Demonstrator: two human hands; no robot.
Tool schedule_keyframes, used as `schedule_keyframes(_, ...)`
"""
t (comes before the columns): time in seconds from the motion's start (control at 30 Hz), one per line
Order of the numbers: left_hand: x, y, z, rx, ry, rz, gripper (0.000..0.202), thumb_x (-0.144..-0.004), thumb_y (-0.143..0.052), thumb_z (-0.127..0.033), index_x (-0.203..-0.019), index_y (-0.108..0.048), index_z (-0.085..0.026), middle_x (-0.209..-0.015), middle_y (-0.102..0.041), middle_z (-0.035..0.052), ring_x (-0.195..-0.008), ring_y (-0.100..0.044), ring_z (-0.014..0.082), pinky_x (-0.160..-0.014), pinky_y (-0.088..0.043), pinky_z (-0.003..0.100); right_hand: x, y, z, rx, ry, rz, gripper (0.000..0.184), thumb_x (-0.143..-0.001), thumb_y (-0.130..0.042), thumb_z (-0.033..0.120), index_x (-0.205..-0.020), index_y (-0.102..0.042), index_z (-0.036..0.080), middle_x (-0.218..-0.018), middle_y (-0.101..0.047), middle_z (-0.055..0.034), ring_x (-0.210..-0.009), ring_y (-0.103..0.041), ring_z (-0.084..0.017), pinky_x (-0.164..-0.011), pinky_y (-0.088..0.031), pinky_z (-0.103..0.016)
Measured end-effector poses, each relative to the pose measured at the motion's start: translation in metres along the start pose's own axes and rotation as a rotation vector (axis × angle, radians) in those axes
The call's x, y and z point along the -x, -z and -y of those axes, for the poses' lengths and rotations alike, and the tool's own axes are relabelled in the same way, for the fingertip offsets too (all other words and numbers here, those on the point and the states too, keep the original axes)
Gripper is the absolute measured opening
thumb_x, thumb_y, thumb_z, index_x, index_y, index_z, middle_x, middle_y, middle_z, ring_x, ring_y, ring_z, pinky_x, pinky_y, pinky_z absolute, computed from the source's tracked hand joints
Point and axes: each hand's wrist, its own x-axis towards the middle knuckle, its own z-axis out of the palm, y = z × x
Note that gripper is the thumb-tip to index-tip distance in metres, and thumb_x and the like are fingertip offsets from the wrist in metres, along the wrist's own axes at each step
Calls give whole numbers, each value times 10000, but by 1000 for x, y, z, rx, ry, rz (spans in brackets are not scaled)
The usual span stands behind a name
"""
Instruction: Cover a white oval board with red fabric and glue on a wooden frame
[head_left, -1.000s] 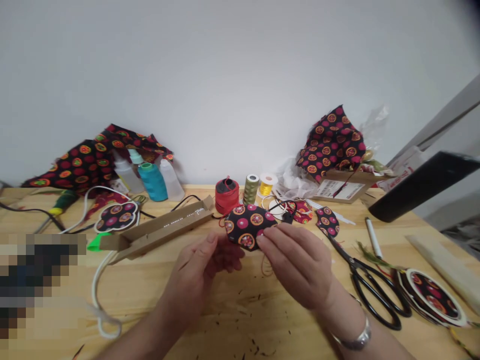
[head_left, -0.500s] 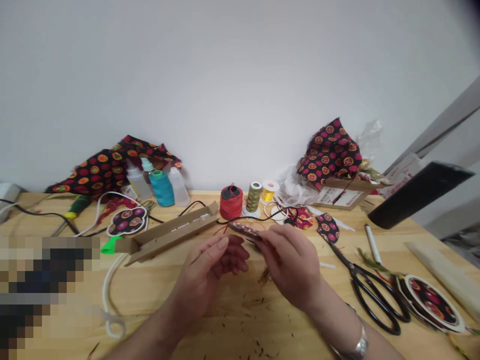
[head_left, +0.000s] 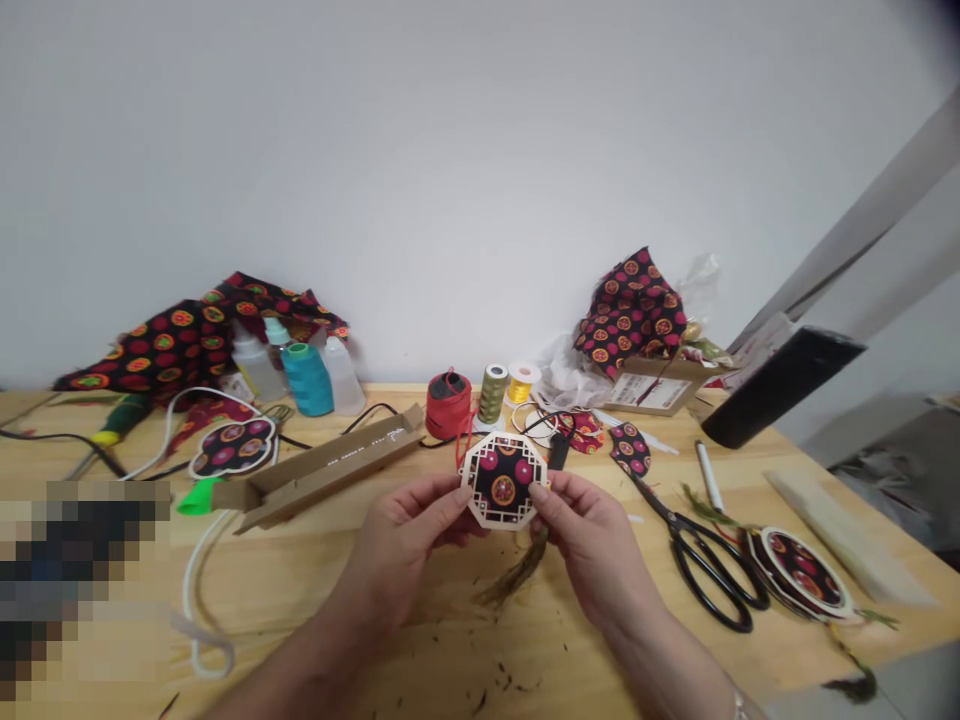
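Both hands hold up an octagonal ornament (head_left: 502,479) over the middle of the wooden table (head_left: 315,590). Its pale lattice frame faces me, with black fabric printed in pink and orange circles behind it. My left hand (head_left: 409,545) pinches its left edge and my right hand (head_left: 592,545) pinches its right edge. A brownish tassel (head_left: 514,578) hangs from the ornament down onto the table. A red thread runs up from its top toward the red spool (head_left: 448,404).
Black scissors (head_left: 701,565) and a round finished ornament (head_left: 802,577) lie at right. A long cardboard box (head_left: 326,467), white cord (head_left: 196,590), spools, bottles (head_left: 307,378) and patterned fabric (head_left: 187,335) sit behind and left. A carton (head_left: 649,390) stands at back right.
The ornament was turned over: a second ago its fabric back faced me, then it lay edge-on, now the lattice front faces me. Both hands now pinch its sides.
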Motion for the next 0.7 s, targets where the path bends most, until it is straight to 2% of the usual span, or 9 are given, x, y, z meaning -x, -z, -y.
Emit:
schedule_keyframes(0.2, -3, 2, 3, -18, 20, -38, 176, -753, -682, -313, -809, -733, -154, -673, -711, 36, -598, -580, 122, -562, -437, 218, 0, 17, -8, 15, -78, -2, 377, -727, -672, 490, -749, -672, 114, -566, -581, -3, -495, -505, -87, -475, -332, -193)
schedule_keyframes(0.33, -3, 2, 5, -64, 25, -6, 174, -752, -681, -324, -798, -732, -164, -695, -714, 34, -630, -597, 139, -594, -448, 236, 0, 20, -8, 56, -58, -23, 320, -666, -747, 419, -723, -679, 111, -580, -614, -10, -485, -485, -65, -475, -318, -177)
schedule_keyframes(0.5, -1, -1, 3, -105, 14, 44, 210, -779, -649, -344, -882, -728, -179, -710, -725, 34, -629, -611, 143, -594, -457, 245, 6, 22, -2, 82, -58, -35, 298, -608, -785, 386, -678, -681, 115, -546, -617, -5, -466, -473, -62, -472, -323, -174)
schedule_keyframes(0.6, 1, -2, 2, -145, -16, 4, 223, -775, -646, -360, -869, -719, -171, -725, -736, 43, -595, -623, 142, -560, -459, 242, 8, 43, 10, 132, -3, -80, 293, -614, -784, 383, -685, -676, 120, -570, -623, -4, -492, -484, -67, -497, -360, -176)
schedule_keyframes(0.7, 1, -3, 0, -182, -46, -32, 200, -754, -666, -353, -816, -711, -168, -705, -730, 35, -563, -623, 135, -541, -460, 239, 8, 86, 32, 172, 56, -231, 324, -575, -799, 406, -699, -666, 138, -606, -628, -9, -528, -519, -94, -530, -419, -205)
